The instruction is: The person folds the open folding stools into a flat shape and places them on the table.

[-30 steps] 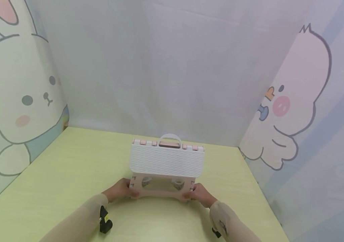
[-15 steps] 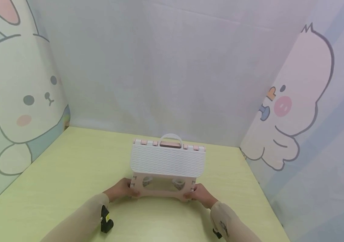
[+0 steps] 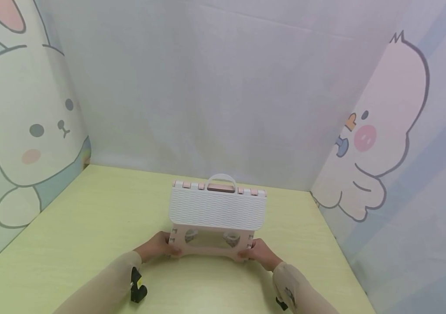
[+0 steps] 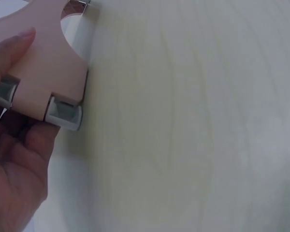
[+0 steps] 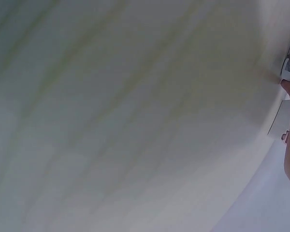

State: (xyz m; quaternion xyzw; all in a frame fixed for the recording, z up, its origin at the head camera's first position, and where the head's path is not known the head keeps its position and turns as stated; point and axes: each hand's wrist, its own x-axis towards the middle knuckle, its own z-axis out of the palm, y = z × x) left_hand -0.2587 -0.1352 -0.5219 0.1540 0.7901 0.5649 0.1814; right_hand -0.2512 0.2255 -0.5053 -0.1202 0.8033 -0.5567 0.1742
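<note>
Bare left hand, bare right hand: your fingertips vanish behind white-and-pink plastic stool! Right-wrist view: frame edge slices off most of it. Your beige cloth sleeves run out below head view; grey mark too small to read.

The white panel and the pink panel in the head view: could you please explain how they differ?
The white panel has a woven-looking surface with no large openings; the pink panel is smoother, with large cut-outs. The white panel's lower edge is nearly straight, the pink panel's arched. The white panel appears higher; the pink panel sits below, between the left hand and right hand.
</note>
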